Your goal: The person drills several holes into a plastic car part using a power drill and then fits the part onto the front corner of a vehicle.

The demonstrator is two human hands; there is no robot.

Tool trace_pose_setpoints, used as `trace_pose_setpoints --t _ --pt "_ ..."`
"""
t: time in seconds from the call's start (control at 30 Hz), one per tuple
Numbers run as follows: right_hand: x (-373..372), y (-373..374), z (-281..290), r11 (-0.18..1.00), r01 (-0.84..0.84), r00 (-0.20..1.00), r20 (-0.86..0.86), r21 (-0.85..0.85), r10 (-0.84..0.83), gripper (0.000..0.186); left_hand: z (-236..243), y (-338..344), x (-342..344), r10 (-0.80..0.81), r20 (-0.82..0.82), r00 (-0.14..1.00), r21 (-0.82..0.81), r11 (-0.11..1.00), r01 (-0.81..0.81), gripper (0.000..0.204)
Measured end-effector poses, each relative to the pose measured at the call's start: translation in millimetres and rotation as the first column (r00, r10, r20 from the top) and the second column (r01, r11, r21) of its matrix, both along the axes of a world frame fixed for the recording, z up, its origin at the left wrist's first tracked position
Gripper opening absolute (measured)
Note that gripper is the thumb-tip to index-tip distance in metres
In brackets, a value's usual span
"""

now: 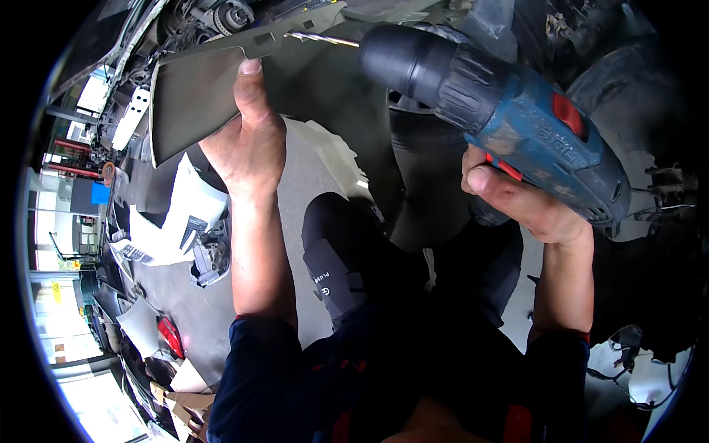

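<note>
Drill x1 [532,125], R hand [528,201], held panel x1 [196,100]

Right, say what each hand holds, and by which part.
The left hand holds an olive-grey body panel by its edge; the right hand, a blue power drill by its handle.

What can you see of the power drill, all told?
The power drill has a scuffed, plastic-looking blue body with a red button, a red trigger, a ribbed dark collar, a black chuck and a metallic twist bit. The right hand grips it near the trigger, bit pointing to the person's left toward the grey-green panel; whether they touch, or the drill is running, is unclear.
</note>
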State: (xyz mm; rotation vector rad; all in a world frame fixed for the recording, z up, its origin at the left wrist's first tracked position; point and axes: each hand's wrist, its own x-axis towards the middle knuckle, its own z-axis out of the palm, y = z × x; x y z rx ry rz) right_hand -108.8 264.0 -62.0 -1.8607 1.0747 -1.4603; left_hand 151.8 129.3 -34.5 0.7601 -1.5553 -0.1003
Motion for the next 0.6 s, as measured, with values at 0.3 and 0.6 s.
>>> trace_pose_setpoints --t 0.3,0.6 --pt "3 -4 14 0.992 -0.076 0.994 0.081 0.099 0.068 0.025 -2 1 14 0.036 0.051 0.998 -0.031 0.999 -0.034 0.029" --pt "7 -1 24 0.993 -0.031 1.000 0.004 0.112 0.031 0.009 -3 -3 15 0.001 0.063 0.998 -0.082 0.997 0.004 0.025"
